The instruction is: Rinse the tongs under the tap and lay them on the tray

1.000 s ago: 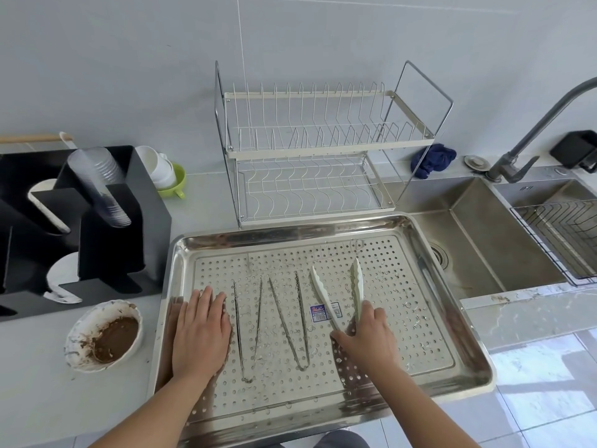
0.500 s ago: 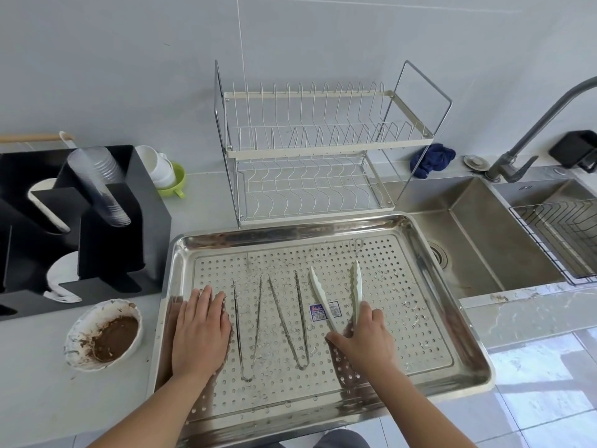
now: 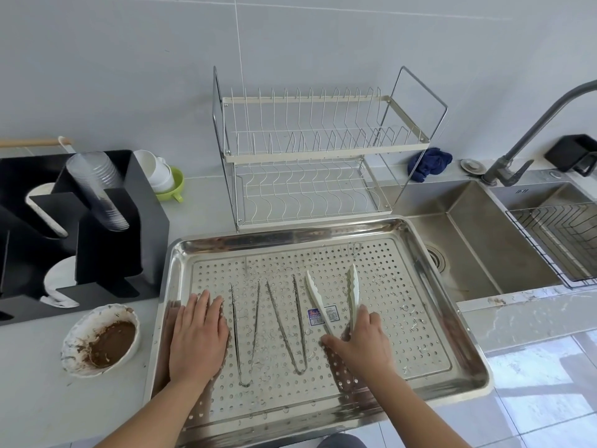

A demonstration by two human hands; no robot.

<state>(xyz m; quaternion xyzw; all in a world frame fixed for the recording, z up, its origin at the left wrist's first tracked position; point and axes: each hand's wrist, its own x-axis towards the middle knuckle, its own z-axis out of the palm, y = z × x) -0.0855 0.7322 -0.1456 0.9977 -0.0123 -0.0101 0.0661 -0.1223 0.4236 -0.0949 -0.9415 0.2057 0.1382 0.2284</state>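
A perforated steel tray (image 3: 429, 321) sits on the counter in front of me. Three tongs lie on it side by side, tips pointing away: thin metal tongs (image 3: 245, 331) at left, a second metal pair (image 3: 287, 321) in the middle, and white plastic tongs (image 3: 353, 286) at right. My left hand (image 3: 198, 337) rests flat and open on the tray, just left of the thin tongs. My right hand (image 3: 358, 347) covers the hinge end of the white tongs, thumb on one arm and fingers on the other. The tap (image 3: 529, 130) stands at the far right over the sink (image 3: 478, 250).
A dirty bowl with brown residue (image 3: 103, 337) sits left of the tray. A black organiser with cups (image 3: 77, 221) stands behind it. An empty wire dish rack (image 3: 310, 156) is behind the tray. A wire basket (image 3: 562, 240) hangs in the sink, and a blue cloth (image 3: 428, 163) lies nearby.
The white tongs and my right hand shifted very slightly left on the tray. My left hand stayed flat in place.
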